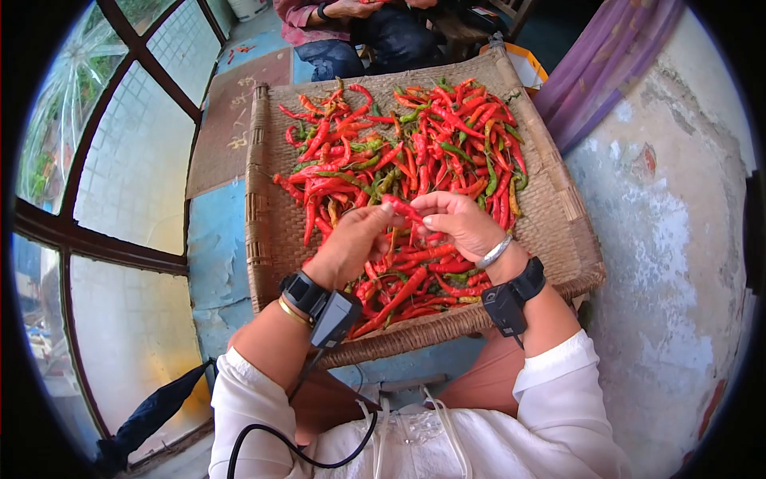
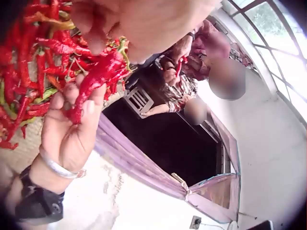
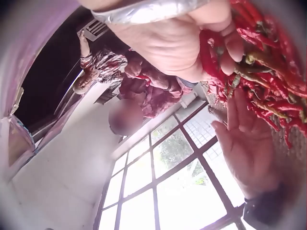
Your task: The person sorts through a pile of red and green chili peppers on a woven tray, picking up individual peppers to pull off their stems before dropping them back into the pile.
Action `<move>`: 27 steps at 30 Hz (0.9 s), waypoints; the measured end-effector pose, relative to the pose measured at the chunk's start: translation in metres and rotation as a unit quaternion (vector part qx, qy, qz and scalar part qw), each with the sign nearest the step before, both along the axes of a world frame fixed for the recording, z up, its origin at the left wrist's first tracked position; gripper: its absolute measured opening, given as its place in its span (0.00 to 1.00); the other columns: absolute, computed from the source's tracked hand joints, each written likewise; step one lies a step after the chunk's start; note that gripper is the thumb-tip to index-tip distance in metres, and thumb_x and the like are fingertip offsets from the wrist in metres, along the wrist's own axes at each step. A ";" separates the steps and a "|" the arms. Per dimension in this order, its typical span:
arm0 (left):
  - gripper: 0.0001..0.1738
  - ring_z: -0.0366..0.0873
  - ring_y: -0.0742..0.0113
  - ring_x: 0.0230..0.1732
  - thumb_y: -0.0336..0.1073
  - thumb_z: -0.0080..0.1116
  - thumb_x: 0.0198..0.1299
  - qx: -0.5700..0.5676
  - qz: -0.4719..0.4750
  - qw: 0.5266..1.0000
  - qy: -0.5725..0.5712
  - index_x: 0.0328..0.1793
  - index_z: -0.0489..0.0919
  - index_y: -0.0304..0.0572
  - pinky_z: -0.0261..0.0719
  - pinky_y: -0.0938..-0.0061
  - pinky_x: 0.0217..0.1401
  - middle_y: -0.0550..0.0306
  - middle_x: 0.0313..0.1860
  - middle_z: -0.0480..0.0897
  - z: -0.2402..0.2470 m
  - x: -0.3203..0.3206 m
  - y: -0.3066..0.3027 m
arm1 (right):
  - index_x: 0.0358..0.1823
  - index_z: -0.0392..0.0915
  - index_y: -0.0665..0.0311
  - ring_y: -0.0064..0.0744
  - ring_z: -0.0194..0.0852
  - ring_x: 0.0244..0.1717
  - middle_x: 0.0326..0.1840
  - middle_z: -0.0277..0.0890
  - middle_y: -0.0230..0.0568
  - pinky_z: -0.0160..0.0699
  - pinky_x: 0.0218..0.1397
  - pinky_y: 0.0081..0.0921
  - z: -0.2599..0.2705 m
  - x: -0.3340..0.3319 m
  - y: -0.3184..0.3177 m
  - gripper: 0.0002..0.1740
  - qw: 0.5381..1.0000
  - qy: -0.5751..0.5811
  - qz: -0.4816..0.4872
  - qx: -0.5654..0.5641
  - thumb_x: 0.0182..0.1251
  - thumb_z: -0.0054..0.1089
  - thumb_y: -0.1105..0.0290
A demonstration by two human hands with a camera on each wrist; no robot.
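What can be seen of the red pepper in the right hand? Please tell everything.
The pepper is bright red, shiny and wrinkled, thicker at one end, where a green stem seems attached. It is held slantwise above the other peppers, its narrower end in the grip of the right hand. The left hand is by the thicker end; whether it pinches is unclear.

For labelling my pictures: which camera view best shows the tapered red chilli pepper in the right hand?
Left wrist, because the tapered red chilli pepper looks largest. Head shows it small; right wrist, partly covered.
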State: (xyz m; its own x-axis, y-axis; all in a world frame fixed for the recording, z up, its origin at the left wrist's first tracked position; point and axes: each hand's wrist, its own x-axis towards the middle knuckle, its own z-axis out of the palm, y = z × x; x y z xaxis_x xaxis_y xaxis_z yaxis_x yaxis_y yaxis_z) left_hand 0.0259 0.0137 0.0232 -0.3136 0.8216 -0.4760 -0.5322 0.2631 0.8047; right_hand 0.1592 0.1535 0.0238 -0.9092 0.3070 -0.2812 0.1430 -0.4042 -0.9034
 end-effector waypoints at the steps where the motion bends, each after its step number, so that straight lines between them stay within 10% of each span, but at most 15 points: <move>1: 0.15 0.66 0.81 0.17 0.46 0.48 0.60 -0.001 -0.001 1.000 -0.001 0.39 0.75 0.41 0.65 0.85 0.17 0.67 0.20 0.72 -0.003 0.004 -0.001 | 0.47 0.68 0.70 0.20 0.72 0.34 0.37 0.73 0.34 0.73 0.38 0.16 0.001 -0.001 -0.004 0.16 1.000 -0.001 -0.001 -0.001 0.56 0.49 0.78; 9: 0.11 0.68 0.78 0.18 0.44 0.48 0.60 0.090 0.141 0.986 0.024 0.33 0.72 0.46 0.67 0.85 0.20 0.65 0.19 0.73 -0.001 -0.018 -0.001 | 0.46 0.69 0.71 0.20 0.71 0.29 0.33 0.72 0.35 0.73 0.28 0.14 -0.007 -0.002 -0.002 0.14 0.997 -0.048 0.059 -0.011 0.57 0.52 0.76; 11: 0.11 0.72 0.76 0.24 0.43 0.46 0.61 0.117 0.299 0.942 -0.095 0.37 0.70 0.44 0.71 0.83 0.24 0.63 0.25 0.75 0.004 -0.025 0.003 | 0.45 0.69 0.71 0.20 0.71 0.27 0.31 0.72 0.35 0.72 0.25 0.13 -0.014 -0.002 0.001 0.14 0.996 -0.064 0.059 0.016 0.57 0.52 0.76; 14: 0.12 0.73 0.76 0.28 0.42 0.42 0.63 0.070 0.285 0.952 -0.092 0.43 0.69 0.42 0.72 0.84 0.27 0.60 0.35 0.78 -0.006 -0.030 -0.002 | 0.42 0.72 0.70 0.22 0.72 0.27 0.29 0.73 0.36 0.73 0.28 0.16 -0.020 -0.002 0.007 0.13 0.993 -0.076 0.046 0.077 0.56 0.54 0.72; 17: 0.14 0.73 0.76 0.30 0.41 0.42 0.63 0.103 0.130 0.982 -0.092 0.47 0.69 0.40 0.72 0.82 0.30 0.60 0.37 0.78 0.008 -0.019 -0.004 | 0.34 0.76 0.68 0.25 0.74 0.30 0.28 0.76 0.40 0.72 0.35 0.23 -0.033 -0.003 0.028 0.12 0.903 -0.079 -0.016 0.423 0.50 0.59 0.69; 20: 0.13 0.72 0.77 0.29 0.41 0.43 0.62 0.201 0.054 0.978 0.000 0.44 0.72 0.40 0.70 0.82 0.29 0.61 0.36 0.78 0.048 -0.011 -0.013 | 0.35 0.76 0.68 0.24 0.74 0.30 0.27 0.76 0.39 0.72 0.35 0.22 -0.025 0.000 0.056 0.11 0.886 -0.113 -0.083 0.442 0.51 0.58 0.70; 22: 0.13 0.71 0.77 0.28 0.43 0.44 0.62 0.283 0.009 0.956 0.079 0.40 0.73 0.41 0.69 0.82 0.28 0.62 0.35 0.77 0.088 -0.004 -0.032 | 0.35 0.76 0.69 0.23 0.73 0.30 0.27 0.76 0.37 0.72 0.34 0.21 -0.017 0.003 0.067 0.11 0.895 -0.131 -0.106 0.413 0.52 0.57 0.70; 25: 0.11 0.66 0.70 0.21 0.37 0.47 0.55 0.490 -0.025 0.865 -0.108 0.24 0.70 0.39 0.65 0.78 0.22 0.60 0.25 0.73 0.147 0.013 -0.071 | 0.35 0.76 0.69 0.22 0.73 0.30 0.28 0.77 0.36 0.71 0.35 0.20 -0.010 0.005 0.076 0.11 0.908 -0.154 -0.147 0.361 0.52 0.57 0.71; 27: 0.10 0.72 0.79 0.24 0.37 0.52 0.54 0.697 0.019 0.714 0.065 0.23 0.77 0.46 0.71 0.81 0.33 0.68 0.24 0.78 0.175 0.024 -0.083 | 0.35 0.77 0.69 0.22 0.72 0.30 0.29 0.77 0.36 0.71 0.35 0.20 -0.016 0.003 0.083 0.11 0.902 -0.142 -0.169 0.371 0.52 0.57 0.71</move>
